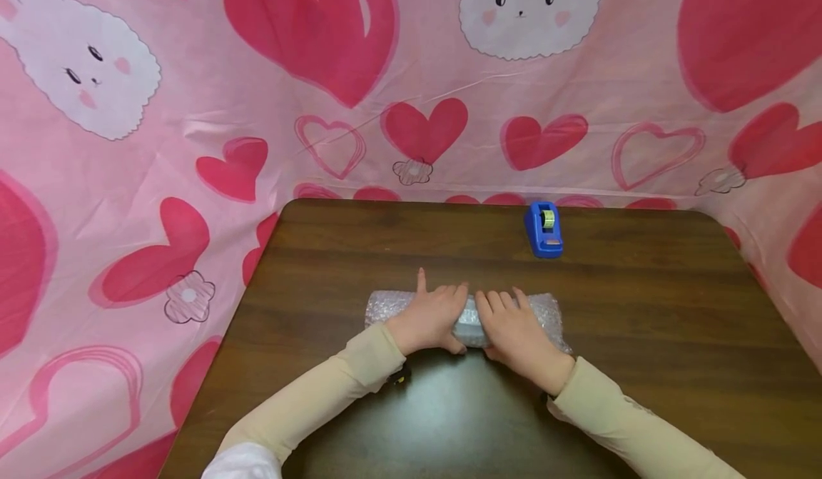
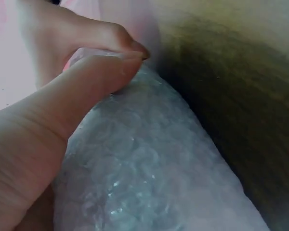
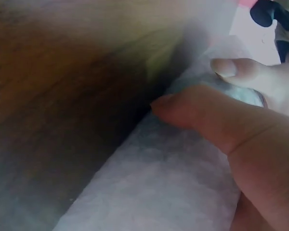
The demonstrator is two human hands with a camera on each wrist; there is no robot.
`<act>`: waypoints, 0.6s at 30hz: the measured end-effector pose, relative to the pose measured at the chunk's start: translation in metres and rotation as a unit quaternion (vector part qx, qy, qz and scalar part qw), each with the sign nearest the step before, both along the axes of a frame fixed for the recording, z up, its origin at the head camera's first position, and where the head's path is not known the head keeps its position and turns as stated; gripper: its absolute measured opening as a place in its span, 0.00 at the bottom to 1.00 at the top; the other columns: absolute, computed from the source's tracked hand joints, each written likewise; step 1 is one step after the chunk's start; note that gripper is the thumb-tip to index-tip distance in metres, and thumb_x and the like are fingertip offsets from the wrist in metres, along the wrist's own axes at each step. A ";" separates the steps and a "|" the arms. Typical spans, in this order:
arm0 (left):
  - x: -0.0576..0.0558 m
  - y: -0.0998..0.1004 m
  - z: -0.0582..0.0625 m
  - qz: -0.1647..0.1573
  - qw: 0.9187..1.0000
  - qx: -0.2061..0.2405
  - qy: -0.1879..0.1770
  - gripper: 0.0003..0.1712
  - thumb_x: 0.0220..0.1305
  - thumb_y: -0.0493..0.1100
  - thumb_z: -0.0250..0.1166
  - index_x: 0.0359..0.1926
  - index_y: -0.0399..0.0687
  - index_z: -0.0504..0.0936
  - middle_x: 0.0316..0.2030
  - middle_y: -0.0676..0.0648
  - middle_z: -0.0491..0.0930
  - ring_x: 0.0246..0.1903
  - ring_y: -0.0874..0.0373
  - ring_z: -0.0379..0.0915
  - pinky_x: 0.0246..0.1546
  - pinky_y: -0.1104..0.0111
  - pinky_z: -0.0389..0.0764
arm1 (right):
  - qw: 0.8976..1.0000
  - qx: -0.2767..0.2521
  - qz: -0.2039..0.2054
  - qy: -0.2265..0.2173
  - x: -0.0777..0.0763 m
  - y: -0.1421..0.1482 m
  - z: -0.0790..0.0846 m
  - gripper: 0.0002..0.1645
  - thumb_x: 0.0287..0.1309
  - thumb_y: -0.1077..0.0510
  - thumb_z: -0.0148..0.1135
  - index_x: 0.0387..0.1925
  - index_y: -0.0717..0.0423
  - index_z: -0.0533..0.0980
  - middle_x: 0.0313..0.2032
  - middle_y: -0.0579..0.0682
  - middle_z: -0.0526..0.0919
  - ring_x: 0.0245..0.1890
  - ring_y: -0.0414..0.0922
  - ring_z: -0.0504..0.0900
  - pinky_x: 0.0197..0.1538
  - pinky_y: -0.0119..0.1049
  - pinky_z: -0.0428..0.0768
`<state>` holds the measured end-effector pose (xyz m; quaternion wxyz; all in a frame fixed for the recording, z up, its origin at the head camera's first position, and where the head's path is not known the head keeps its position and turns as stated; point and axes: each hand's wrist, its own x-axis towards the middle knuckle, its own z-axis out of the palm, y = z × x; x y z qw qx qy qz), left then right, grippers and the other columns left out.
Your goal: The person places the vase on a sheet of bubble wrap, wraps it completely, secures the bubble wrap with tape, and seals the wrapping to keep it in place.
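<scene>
A bundle rolled in clear bubble wrap (image 1: 471, 323) lies crosswise on the table, with something pale blue-grey showing through its middle. My left hand (image 1: 430, 318) grips it left of the middle, thumb on the near side and fingers over the top. Close beside it, my right hand (image 1: 523, 338) holds the roll in the same way on the right. Loose-looking ends of the wrap stick out past both hands. In the left wrist view the left thumb (image 2: 98, 79) presses along the wrap; the right wrist view shows the right thumb (image 3: 197, 110) across it. What the wrap encloses cannot be made out.
A blue tape dispenser (image 1: 544, 240) with a roll of tape stands near the table's far edge, right of centre. The dark wooden table (image 1: 642, 308) has rounded far corners. Behind and to the sides hangs a pink cloth (image 1: 411, 72) with hearts and white animal faces.
</scene>
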<state>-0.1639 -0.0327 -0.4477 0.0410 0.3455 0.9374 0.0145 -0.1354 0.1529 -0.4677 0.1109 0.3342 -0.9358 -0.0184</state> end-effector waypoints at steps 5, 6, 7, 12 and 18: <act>0.005 -0.006 -0.002 -0.006 0.997 -0.006 0.071 0.64 0.34 0.75 0.69 0.67 0.44 0.60 0.62 0.46 0.67 0.64 0.50 0.59 0.56 0.30 0.40 | 0.999 -0.001 0.009 -0.041 -0.004 0.000 0.006 0.55 0.27 0.41 0.78 0.56 0.65 0.65 0.44 0.59 0.75 0.43 0.55 0.75 0.49 0.56 0.71; 0.006 -0.007 -0.002 -0.009 0.996 -0.004 0.084 0.62 0.34 0.75 0.68 0.66 0.45 0.61 0.61 0.47 0.67 0.64 0.50 0.58 0.57 0.30 0.40 | 0.999 -0.001 0.010 -0.051 -0.005 -0.001 0.007 0.54 0.28 0.41 0.78 0.55 0.65 0.65 0.44 0.58 0.75 0.43 0.55 0.75 0.48 0.55 0.72; 0.007 -0.008 -0.002 -0.011 0.995 0.001 0.094 0.60 0.35 0.74 0.68 0.65 0.46 0.62 0.60 0.47 0.67 0.63 0.50 0.58 0.57 0.31 0.41 | 0.998 -0.002 0.010 -0.064 -0.006 -0.001 0.009 0.54 0.29 0.41 0.78 0.55 0.65 0.65 0.44 0.58 0.75 0.43 0.54 0.75 0.47 0.54 0.72; 0.015 -0.010 -0.004 -0.031 0.991 0.016 0.127 0.53 0.39 0.71 0.70 0.62 0.47 0.65 0.57 0.47 0.68 0.59 0.51 0.61 0.58 0.32 0.43 | 0.992 -0.003 0.009 -0.123 -0.013 -0.003 0.017 0.50 0.30 0.43 0.77 0.53 0.62 0.66 0.44 0.56 0.75 0.43 0.53 0.75 0.46 0.54 0.72; 0.025 -0.007 -0.011 -0.022 0.988 -0.003 0.155 0.59 0.39 0.71 0.69 0.66 0.44 0.61 0.60 0.44 0.67 0.61 0.49 0.61 0.58 0.32 0.43 | 0.981 -0.006 -0.002 -0.193 -0.019 -0.003 0.024 0.48 0.30 0.45 0.76 0.53 0.61 0.66 0.45 0.55 0.75 0.43 0.53 0.75 0.46 0.55 0.73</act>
